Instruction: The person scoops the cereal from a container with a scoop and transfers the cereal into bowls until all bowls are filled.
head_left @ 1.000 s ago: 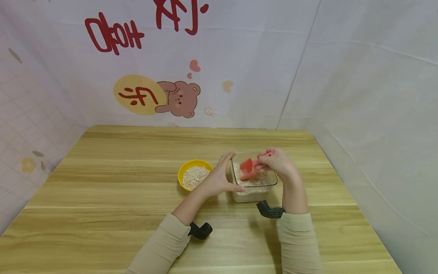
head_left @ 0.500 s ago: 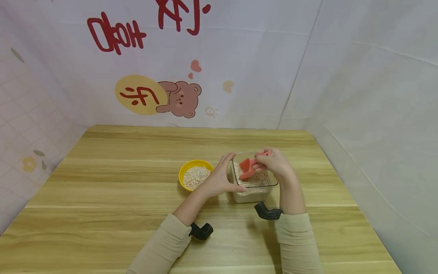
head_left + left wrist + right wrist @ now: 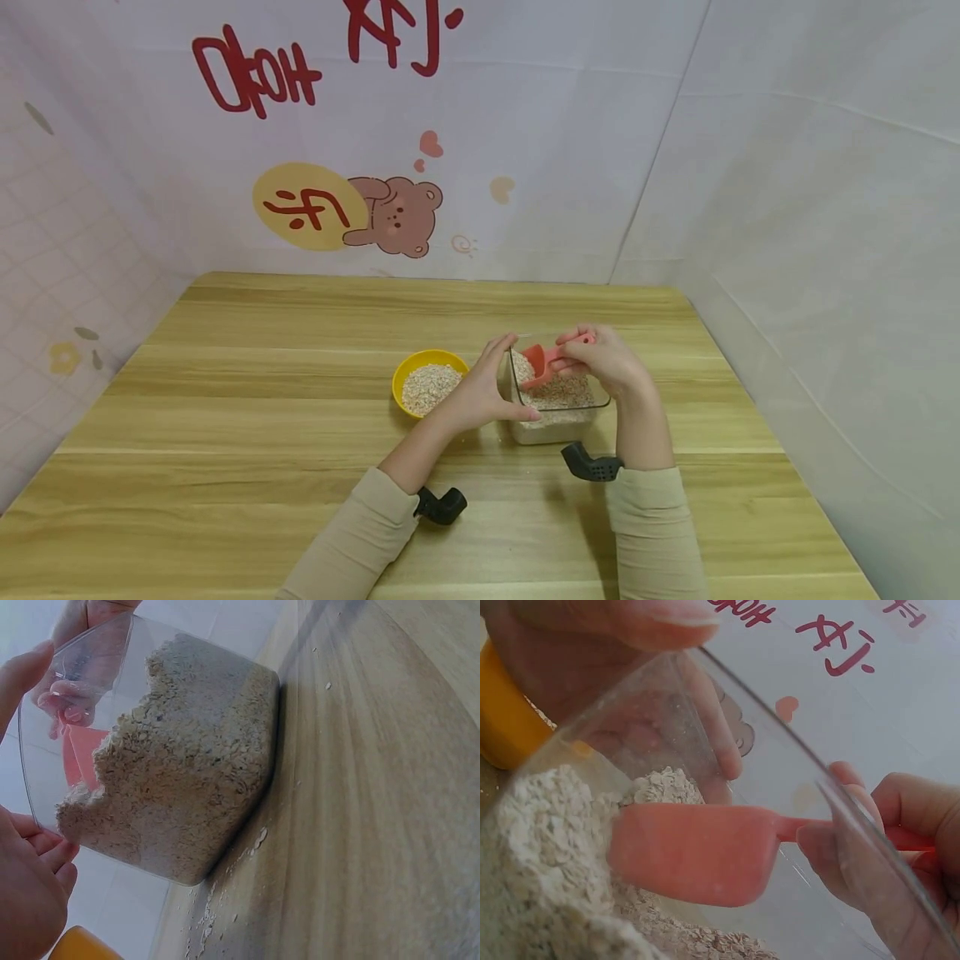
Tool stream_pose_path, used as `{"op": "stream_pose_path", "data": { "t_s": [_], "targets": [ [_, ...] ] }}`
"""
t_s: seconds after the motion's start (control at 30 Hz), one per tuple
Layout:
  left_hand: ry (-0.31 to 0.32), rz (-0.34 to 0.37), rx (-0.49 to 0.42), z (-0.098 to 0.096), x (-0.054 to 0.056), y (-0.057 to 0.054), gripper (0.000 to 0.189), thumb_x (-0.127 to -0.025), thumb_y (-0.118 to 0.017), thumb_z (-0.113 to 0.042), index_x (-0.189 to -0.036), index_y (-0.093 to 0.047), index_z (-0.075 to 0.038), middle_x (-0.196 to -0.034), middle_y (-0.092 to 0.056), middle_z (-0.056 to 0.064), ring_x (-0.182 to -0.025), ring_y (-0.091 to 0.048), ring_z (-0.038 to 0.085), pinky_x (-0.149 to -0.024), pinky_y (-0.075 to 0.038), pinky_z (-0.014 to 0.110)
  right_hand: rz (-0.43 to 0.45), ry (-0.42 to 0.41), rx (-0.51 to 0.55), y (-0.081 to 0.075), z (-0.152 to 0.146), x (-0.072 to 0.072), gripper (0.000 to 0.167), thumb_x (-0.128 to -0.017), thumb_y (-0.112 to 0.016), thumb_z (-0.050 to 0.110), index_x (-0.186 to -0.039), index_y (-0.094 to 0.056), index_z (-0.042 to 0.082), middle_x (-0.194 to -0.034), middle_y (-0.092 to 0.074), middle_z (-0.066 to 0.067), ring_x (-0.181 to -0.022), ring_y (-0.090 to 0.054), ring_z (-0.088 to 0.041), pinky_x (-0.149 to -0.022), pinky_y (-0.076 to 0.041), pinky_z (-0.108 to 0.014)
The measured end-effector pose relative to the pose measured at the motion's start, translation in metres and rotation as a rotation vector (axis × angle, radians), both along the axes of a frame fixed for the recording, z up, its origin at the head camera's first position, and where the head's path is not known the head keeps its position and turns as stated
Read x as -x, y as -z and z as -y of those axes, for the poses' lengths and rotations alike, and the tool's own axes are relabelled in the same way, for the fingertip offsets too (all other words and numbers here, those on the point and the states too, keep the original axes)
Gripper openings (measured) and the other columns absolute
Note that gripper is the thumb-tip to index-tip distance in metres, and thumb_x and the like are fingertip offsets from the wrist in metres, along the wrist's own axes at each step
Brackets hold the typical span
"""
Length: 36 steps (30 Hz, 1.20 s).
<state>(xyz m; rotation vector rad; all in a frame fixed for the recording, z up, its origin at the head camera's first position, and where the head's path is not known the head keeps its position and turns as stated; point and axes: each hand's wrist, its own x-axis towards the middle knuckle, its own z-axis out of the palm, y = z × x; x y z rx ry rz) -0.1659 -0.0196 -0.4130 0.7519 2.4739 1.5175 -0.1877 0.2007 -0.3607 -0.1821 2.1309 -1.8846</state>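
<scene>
A clear square container (image 3: 551,432), partly filled with oats (image 3: 180,750), stands on the table. My left hand (image 3: 480,396) grips its left side, thumb at the near rim and fingers toward the far corner. My right hand (image 3: 611,362) pinches the handle of a coral-pink scoop (image 3: 537,367) inside the container. In the right wrist view, the scoop's front edge is pushed into a bank of oats (image 3: 551,847). Left of the container, partly behind my left hand, sits a yellow bowl (image 3: 400,379) holding more oats.
Loose flakes (image 3: 259,838) are scattered on the wooden table (image 3: 262,467) beside the container. A white printed cloth (image 3: 570,167) hangs behind the table, and another pale sheet (image 3: 825,292) borders its right side. Dark wrist mounts (image 3: 442,506) stick out from both forearms.
The scoop has shifted left inside the container, and its front has gone into the oats at the left wall. My left hand has kept its grip on the container.
</scene>
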Motion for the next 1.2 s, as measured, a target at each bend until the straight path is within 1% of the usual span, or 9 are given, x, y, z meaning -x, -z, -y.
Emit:
{"op": "stream_pose_path", "data": {
  "t_s": [0.1, 0.27, 0.5, 0.7, 0.83, 1.0, 1.2],
  "targets": [
    [0.002, 0.007, -0.005, 0.001, -0.001, -0.001, 0.119, -0.065, -0.086, -0.048, -0.154, -0.013, -0.019, -0.157, -0.013, -0.001, -0.141, -0.019, 0.022, -0.108, -0.027, 0.05, 0.007, -0.001, 0.023, 0.0, -0.001, 0.0, 0.024, -0.092, -0.049, -0.007, -0.111, -0.045, -0.019, -0.079, -0.068, -0.014, -0.068, -0.069, -0.016, -0.07, -0.056, -0.032],
    [0.007, 0.013, -0.006, 0.002, -0.001, -0.001, 0.119, -0.065, -0.086, -0.048, -0.155, -0.013, -0.02, -0.158, -0.012, -0.002, -0.141, -0.018, 0.021, -0.108, -0.026, 0.05, 0.021, 0.007, 0.081, 0.0, -0.005, 0.0, 0.023, -0.093, -0.048, -0.008, -0.112, -0.044, -0.02, -0.08, -0.069, -0.012, -0.069, -0.069, -0.015, -0.067, -0.056, -0.027],
    [0.006, 0.016, 0.001, 0.003, -0.001, -0.001, 0.118, -0.066, -0.085, -0.048, -0.155, -0.012, -0.021, -0.159, -0.01, 0.0, -0.142, -0.017, 0.022, -0.108, -0.026, 0.051, 0.045, 0.019, 0.135, -0.001, -0.015, 0.0, 0.019, -0.095, -0.046, -0.007, -0.111, -0.045, -0.018, -0.079, -0.068, -0.012, -0.068, -0.068, -0.013, -0.069, -0.056, -0.027],
    [0.003, 0.004, 0.013, 0.003, -0.001, -0.001, 0.118, -0.067, -0.085, -0.047, -0.155, -0.011, -0.019, -0.158, -0.01, 0.0, -0.142, -0.017, 0.022, -0.108, -0.025, 0.05, 0.076, 0.032, 0.201, 0.001, -0.022, 0.002, 0.014, -0.095, -0.044, -0.009, -0.107, -0.048, -0.015, -0.079, -0.068, -0.012, -0.066, -0.068, -0.013, -0.065, -0.055, -0.023],
    [0.004, 0.006, 0.015, 0.003, -0.001, -0.001, 0.119, -0.066, -0.085, -0.049, -0.155, -0.011, -0.019, -0.159, -0.009, 0.0, -0.142, -0.016, 0.022, -0.109, -0.025, 0.05, 0.082, 0.028, 0.219, 0.002, -0.026, 0.003, 0.012, -0.096, -0.045, -0.008, -0.105, -0.049, -0.013, -0.079, -0.068, -0.012, -0.067, -0.068, -0.014, -0.066, -0.055, -0.023],
    [0.007, 0.01, 0.01, 0.003, -0.001, 0.0, 0.12, -0.066, -0.085, -0.048, -0.155, -0.01, -0.02, -0.159, -0.008, 0.003, -0.142, -0.015, 0.022, -0.109, -0.024, 0.051, 0.087, 0.024, 0.262, 0.004, -0.032, 0.004, 0.011, -0.096, -0.045, -0.008, -0.104, -0.05, -0.013, -0.08, -0.068, -0.012, -0.068, -0.068, -0.015, -0.066, -0.055, -0.023],
    [-0.001, 0.006, 0.028, 0.004, -0.002, -0.001, 0.12, -0.066, -0.085, -0.049, -0.155, -0.009, -0.022, -0.159, -0.006, 0.0, -0.143, -0.014, 0.023, -0.109, -0.023, 0.053, 0.092, 0.005, 0.314, 0.007, -0.038, 0.003, 0.011, -0.097, -0.042, -0.008, -0.104, -0.051, -0.011, -0.077, -0.069, -0.013, -0.069, -0.069, -0.016, -0.064, -0.054, -0.021]
  ]
}}
